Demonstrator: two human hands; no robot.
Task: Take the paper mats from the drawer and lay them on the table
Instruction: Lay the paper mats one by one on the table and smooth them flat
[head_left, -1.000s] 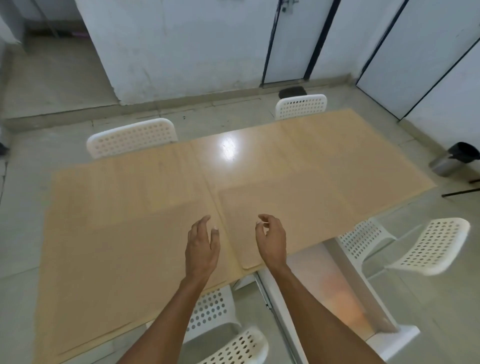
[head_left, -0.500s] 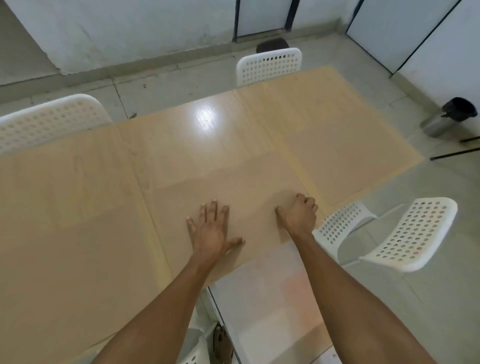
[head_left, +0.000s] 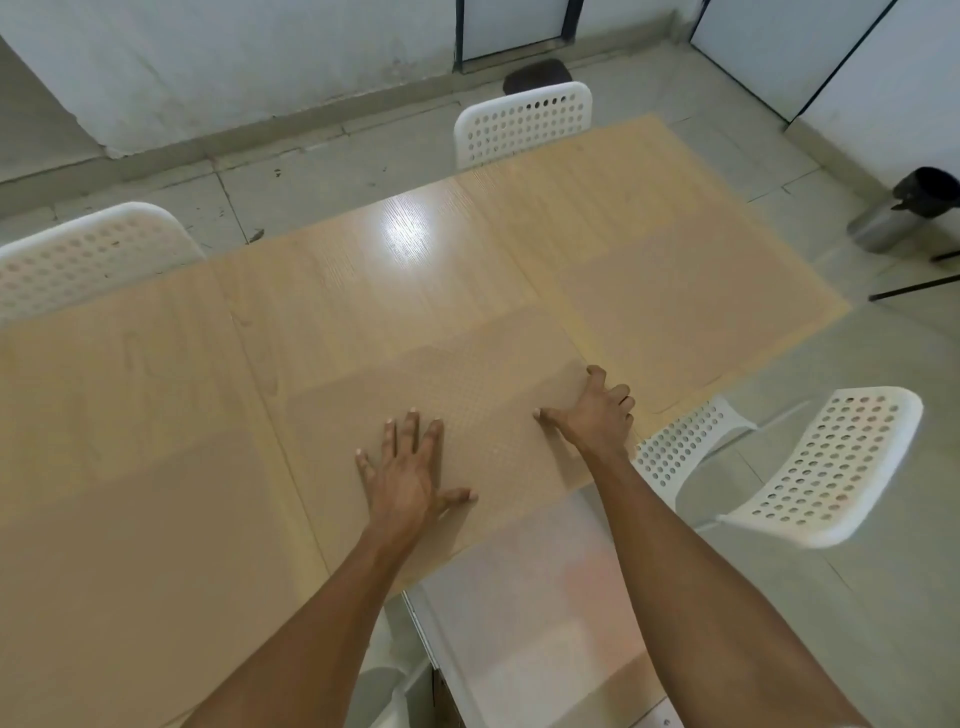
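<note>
A tan paper mat (head_left: 467, 395) lies flat on the wooden table (head_left: 363, 270) at its near edge. My left hand (head_left: 410, 467) presses on the mat's near left part, fingers straight and spread. At the mat's right edge, my right hand (head_left: 592, 410) holds it with curled fingers, the thumb lying on top. Other mats cover the table's right end (head_left: 675, 312) and its left side (head_left: 130, 545). A white drawer (head_left: 545, 623) sticks out below the table edge between my forearms.
White perforated chairs stand at the far side (head_left: 524, 119), the far left (head_left: 78, 254) and the near right (head_left: 831, 467), and one is tucked under the table (head_left: 680, 447). A metal bin (head_left: 904, 208) with a black liner stands on the floor at right.
Both hands came down from above the table onto the mat. My left hand went flat and my right hand closed at the mat's right edge. The view moved closer and to the right.
</note>
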